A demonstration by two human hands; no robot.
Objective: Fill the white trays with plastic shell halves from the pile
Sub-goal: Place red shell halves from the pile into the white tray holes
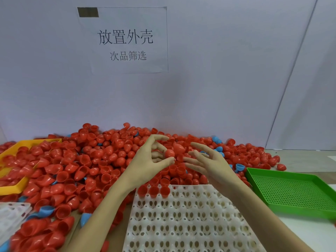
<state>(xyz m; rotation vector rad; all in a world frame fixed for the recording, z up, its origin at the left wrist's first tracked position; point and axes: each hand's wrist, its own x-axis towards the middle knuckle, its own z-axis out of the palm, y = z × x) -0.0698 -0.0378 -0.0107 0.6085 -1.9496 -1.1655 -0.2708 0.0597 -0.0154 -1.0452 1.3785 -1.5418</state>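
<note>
Shell halves are heaped in a broad red pile [87,160] across the back of the worktop [309,231], with a few blue ones mixed in, and the white tray [190,220] lies nearer the person, its far edge touching the foot of the heap. Only three cups at the tray's far left corner are filled, each with a red half set open side up [153,190]; every other cup in view is bare, so the task is judged to be near its start. The left hand [151,160] is raised above the pile with its fingers [160,137] curled, and a rounded red shell half [170,153] is pinched between thumb and fingertips, dome turned toward the right hand. A second, more pointed red half [179,148] sits just beyond it; whether it is also held cannot be told. The right hand [209,160] hovers just beside, fingers spread and relaxed, gripping nothing. The held shell lies beyond the tray's far edge and above it, so the coming move is judged to run toward the person and downward. The nearest bare cup [175,193] lies just right of the three filled ones, almost directly below the left hand, which is therefore the better placed. The shell's open side will probably need turning upward before it is seated.
</note>
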